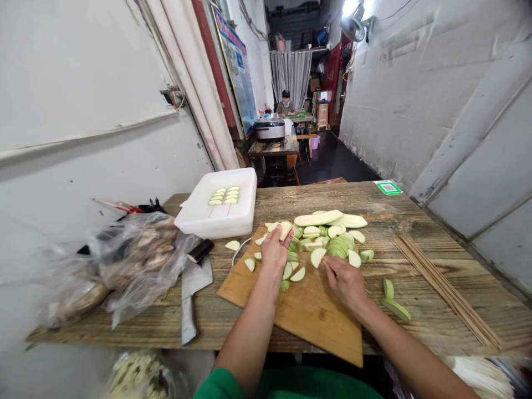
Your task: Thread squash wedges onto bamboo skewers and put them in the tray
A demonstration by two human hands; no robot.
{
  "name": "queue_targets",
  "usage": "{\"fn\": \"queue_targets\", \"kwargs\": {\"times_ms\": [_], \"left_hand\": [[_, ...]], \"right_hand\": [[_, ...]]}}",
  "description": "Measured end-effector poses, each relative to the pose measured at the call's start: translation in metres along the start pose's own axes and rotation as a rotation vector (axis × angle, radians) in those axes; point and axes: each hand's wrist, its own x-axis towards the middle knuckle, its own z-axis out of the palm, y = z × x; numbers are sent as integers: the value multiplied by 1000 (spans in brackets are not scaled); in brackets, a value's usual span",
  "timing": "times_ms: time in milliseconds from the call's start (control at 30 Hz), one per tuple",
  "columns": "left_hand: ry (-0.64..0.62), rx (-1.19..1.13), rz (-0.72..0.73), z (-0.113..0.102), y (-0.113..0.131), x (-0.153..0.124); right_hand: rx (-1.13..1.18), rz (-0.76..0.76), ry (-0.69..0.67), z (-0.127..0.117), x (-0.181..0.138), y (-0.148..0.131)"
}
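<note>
A wooden cutting board lies on the wooden table, covered at its far end with several pale green vegetable slices. My left hand pinches one slice at the pile's near left edge. My right hand is closed on the near end of a thin bamboo skewer that points toward the left hand's slice. A white tray beyond the board on the left holds two finished skewers of slices.
A bundle of bare skewers lies at the right. A cleaver rests left of the board beside plastic bags. Two loose slices lie right of the board. A seated person works far down the corridor.
</note>
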Motion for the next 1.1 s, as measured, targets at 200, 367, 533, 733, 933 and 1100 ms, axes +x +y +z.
{"fn": "queue_targets", "kwargs": {"times_ms": [200,367,533,733,933,1100], "left_hand": [[-21,5,1,1,1,-2],[-47,37,28,0,-1,-3],[-59,54,41,1,-2,-5],[-67,105,85,3,-3,-7],[-98,129,87,2,-5,-8],[-108,91,61,1,-5,-8]], "right_hand": [[-17,24,-34,-1,0,-1],[-22,32,-41,-1,0,0],[-23,46,-44,-1,0,-1],[-26,58,-65,-3,0,-3],[-4,45,-48,-1,1,-1],[14,48,-52,0,0,-1]]}}
